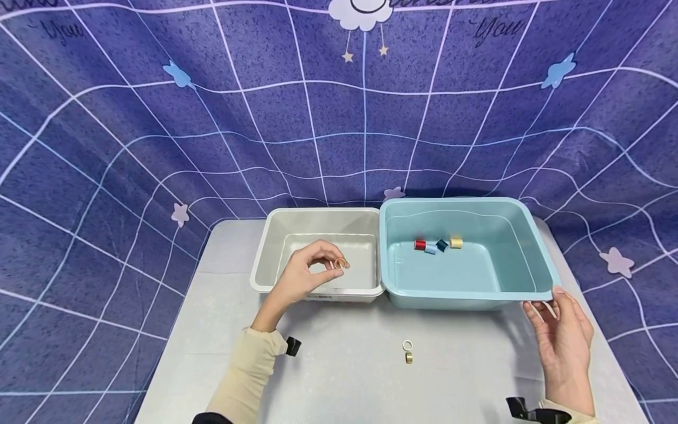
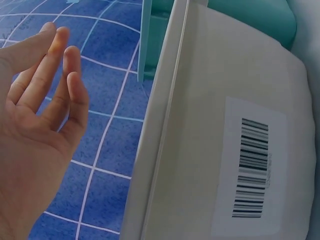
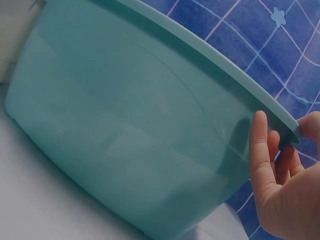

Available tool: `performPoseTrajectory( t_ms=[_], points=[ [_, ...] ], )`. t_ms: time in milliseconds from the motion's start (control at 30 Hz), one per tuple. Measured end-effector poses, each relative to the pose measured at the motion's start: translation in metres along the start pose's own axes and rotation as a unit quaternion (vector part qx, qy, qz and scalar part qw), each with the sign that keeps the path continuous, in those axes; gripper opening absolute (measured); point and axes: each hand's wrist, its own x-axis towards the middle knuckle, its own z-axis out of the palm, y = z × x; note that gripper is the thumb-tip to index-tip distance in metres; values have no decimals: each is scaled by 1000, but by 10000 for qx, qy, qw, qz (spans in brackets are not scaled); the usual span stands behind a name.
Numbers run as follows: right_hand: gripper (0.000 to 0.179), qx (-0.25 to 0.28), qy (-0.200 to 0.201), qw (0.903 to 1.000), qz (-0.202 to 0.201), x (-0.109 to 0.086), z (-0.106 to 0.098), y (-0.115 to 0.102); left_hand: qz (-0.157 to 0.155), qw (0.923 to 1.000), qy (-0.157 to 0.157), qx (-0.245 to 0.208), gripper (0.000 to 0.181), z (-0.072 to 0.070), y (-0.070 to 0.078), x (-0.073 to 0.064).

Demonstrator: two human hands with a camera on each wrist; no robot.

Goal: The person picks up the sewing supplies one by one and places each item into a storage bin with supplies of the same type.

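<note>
My left hand pinches a gold-coloured ring between thumb and fingertips, above the grey bin. In the left wrist view, that hand is beside the bin's wall; the ring does not show clearly there. At the front right corner of the larger teal bin, my right hand grips the rim. The right wrist view shows the thumb above the rim and fingers below it. Several thread spools, including a red one and a yellow one, lie inside the teal bin.
A silver-coloured ring and a wider gold-coloured ring lie on the white table in front of the bins. The two bins stand side by side. A blue gridded curtain hangs behind them and along both sides.
</note>
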Motion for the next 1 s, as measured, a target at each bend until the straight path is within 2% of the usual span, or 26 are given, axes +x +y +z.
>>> performPoseTrajectory(
  t_ms=[367,600,1000],
  points=[
    [14,23,-18,10000,-10,0,0,0,88,9999,1,113,22,-9,-2,4],
    [15,55,-41,10000,21,0,-1,0,165,9996,-138,184,26,-11,-5,7],
    [14,-9,50,10000,63,-1,-1,0,201,9980,-267,531,23,-23,-11,25]
  ],
)
